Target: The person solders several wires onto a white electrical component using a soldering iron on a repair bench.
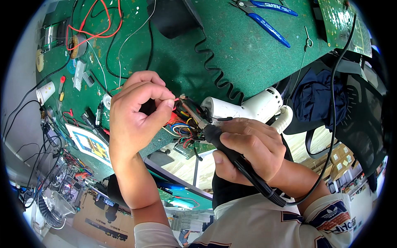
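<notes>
My right hand (254,151) is wrapped round the black handle of a soldering iron (213,134), whose metal barrel slants up and left. Its tip is close to the fingertips of my left hand (138,109), where thumb and forefinger pinch a thin red wire (177,99). Whether tip and wire touch, I cannot tell. Just below lies a bundle of coloured wires (182,126), partly covered by the iron. Beside it, to the right, a white plastic housing (244,106) of tube-like shape rests at the edge of the green bench mat (240,62).
Blue-handled cutters (269,29) lie at the far right, near a green circuit board (345,25). A coiled black cord (213,62) runs down the mat from a black object (175,16). Red leads (109,25) and a solder spool (78,46) lie far left. A dark chair (355,103) stands at right.
</notes>
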Tool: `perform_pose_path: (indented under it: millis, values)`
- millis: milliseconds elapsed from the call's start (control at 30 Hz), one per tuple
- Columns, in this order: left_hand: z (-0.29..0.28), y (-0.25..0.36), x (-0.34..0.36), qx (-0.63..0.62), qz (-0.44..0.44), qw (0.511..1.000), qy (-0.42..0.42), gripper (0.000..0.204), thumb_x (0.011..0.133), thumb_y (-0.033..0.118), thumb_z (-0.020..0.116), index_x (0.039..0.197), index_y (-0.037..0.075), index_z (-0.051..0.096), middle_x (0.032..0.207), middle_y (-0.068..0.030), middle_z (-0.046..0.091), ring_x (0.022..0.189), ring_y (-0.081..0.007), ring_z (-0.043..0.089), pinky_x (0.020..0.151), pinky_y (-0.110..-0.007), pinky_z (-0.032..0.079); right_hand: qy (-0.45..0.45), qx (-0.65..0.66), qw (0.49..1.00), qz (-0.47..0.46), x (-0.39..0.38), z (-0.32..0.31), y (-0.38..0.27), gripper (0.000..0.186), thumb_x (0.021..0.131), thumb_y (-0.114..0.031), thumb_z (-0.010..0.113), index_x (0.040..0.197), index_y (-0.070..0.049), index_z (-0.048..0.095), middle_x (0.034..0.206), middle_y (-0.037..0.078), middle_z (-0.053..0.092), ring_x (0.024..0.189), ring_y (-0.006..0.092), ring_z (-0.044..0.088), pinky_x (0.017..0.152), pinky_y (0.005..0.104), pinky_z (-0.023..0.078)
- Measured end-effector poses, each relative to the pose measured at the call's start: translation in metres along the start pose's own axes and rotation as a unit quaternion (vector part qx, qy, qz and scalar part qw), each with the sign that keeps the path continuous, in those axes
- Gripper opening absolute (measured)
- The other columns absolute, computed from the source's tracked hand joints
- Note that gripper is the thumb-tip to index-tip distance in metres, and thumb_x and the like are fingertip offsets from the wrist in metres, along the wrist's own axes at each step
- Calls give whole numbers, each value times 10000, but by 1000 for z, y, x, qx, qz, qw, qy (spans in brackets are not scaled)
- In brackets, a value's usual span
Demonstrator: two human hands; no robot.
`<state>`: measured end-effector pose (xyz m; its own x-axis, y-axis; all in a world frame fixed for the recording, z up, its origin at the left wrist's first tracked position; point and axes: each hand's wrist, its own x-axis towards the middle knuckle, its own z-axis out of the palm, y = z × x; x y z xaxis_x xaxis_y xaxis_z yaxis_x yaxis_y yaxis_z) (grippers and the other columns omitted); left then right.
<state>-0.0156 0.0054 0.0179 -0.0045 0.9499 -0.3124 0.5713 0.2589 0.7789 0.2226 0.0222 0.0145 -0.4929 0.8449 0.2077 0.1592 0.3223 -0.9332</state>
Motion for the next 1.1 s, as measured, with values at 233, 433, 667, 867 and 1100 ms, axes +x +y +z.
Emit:
perform_pose_path:
  millis: [233,433,667,867,1100]
  values:
    - [0,-1,1,-1,12,1000,-2,107,740,-32,713,832,9,676,960,-98,619,848,-118,549,686,-236,401,4,5,1000,-2,-1,0,1,272,641,-16,753,863,34,604,721,119,621,618,282,655,614,368,586]
    - [0,-1,0,2,14,1000,-3,111,737,-29,718,832,9,676,936,-96,622,867,-130,559,687,-240,402,3,5,1000,-2,0,0,1,281,636,-20,760,865,36,607,725,125,630,624,289,663,626,374,591]
    - [0,-1,2,4,36,999,1,106,733,-27,721,819,11,672,856,-75,627,912,-163,580,693,-258,416,1,8,1000,5,-1,-1,1,285,634,-21,764,866,37,610,731,129,635,629,294,668,631,374,595]
    - [1,-1,1,7,33,999,6,101,732,-19,724,808,13,667,815,-62,627,945,-189,586,720,-279,433,3,3,1000,3,-1,0,1,286,634,-24,765,868,35,611,736,127,637,637,294,670,620,371,587]
    - [1,0,2,2,31,1000,5,94,733,-16,721,798,15,660,774,-49,623,961,-215,588,751,-303,445,5,10,1000,12,-2,0,1,277,644,-23,762,869,39,614,738,130,638,646,302,676,621,373,587]
